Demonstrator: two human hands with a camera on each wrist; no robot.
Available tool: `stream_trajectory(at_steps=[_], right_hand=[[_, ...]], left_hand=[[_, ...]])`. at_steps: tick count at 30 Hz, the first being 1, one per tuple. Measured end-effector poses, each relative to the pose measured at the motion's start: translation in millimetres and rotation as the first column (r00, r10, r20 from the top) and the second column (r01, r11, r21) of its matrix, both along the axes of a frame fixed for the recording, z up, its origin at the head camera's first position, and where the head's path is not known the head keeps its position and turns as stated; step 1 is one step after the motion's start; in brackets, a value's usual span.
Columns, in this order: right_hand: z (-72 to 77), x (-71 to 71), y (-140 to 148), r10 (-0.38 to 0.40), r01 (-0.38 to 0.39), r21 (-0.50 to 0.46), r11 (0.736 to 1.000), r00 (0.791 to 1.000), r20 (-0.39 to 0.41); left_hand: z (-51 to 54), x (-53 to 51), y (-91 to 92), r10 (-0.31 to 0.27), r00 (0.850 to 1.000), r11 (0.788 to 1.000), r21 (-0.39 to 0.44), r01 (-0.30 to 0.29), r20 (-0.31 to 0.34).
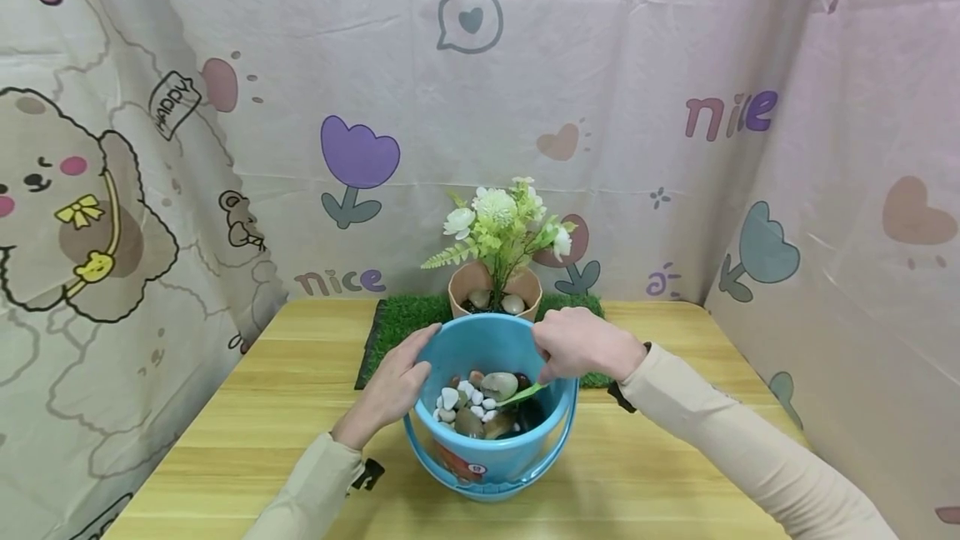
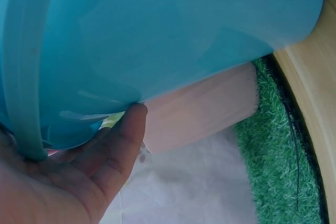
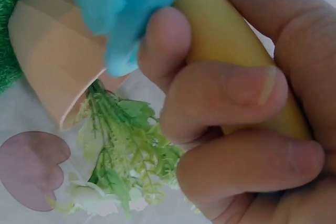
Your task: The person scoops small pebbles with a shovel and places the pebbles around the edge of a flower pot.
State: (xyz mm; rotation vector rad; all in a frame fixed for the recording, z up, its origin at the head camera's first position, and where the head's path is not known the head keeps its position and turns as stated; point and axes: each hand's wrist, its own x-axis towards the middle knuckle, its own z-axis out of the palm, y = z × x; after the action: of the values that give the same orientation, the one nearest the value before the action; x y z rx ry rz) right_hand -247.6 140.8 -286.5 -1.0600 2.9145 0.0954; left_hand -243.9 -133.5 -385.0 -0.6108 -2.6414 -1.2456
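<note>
A blue bucket (image 1: 487, 461) stands on the table, with white pebbles (image 1: 476, 394) and larger brown and grey stones (image 1: 469, 423) inside. My left hand (image 1: 393, 382) grips its left rim; in the left wrist view, fingers of the left hand (image 2: 100, 177) lie against the outer wall near the bucket's handle (image 2: 23, 77). Over the right rim, my right hand (image 1: 581, 344) holds a small shovel by its yellow handle (image 3: 226, 35). The shovel's green end (image 1: 522, 395) reaches down among the stones. Its tip is hard to make out.
Behind the bucket, a peach flowerpot (image 1: 459, 294) with white flowers (image 1: 495, 207) and stones stands on a green artificial-grass mat (image 1: 408, 319). Wood-grain table (image 1: 285, 407) surrounds them. A printed curtain (image 1: 465, 107) hangs at the back and both sides.
</note>
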Motion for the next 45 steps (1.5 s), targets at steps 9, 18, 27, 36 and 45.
stream_trajectory(at_steps=[9, 18, 27, 36, 45], right_hand=[[-4.2, -1.7, 8.4, 0.065, -0.068, -0.053, 0.996, 0.996, -0.055], [-10.2, -5.3, 16.2, 0.103, -0.116, -0.079, 0.99, 0.984, -0.144], [-15.2, -13.7, 19.7, 0.144, -0.169, -0.127, 0.977, 0.973, -0.18], [-15.3, -16.0, 18.9, 0.148, -0.178, -0.124, 0.976, 0.964, -0.22], [-18.9, -23.8, 14.5, 0.178, -0.206, -0.057, 0.977, 0.93, -0.321]], left_hand=[[0.2, -0.7, 0.0, 0.003, 1.0, 1.0, -0.001, -0.003, 0.001], [-0.1, -0.8, 0.4, -0.002, 1.0, 1.0, 0.0, 0.002, 0.001], [-0.3, -0.4, -0.4, -0.006, 1.0, 1.0, 0.003, 0.006, -0.003], [-0.7, -0.4, -0.6, -0.001, 1.0, 1.0, 0.005, 0.001, -0.002], [-0.3, -0.7, 0.2, -0.005, 1.0, 1.0, 0.011, 0.005, -0.008]])
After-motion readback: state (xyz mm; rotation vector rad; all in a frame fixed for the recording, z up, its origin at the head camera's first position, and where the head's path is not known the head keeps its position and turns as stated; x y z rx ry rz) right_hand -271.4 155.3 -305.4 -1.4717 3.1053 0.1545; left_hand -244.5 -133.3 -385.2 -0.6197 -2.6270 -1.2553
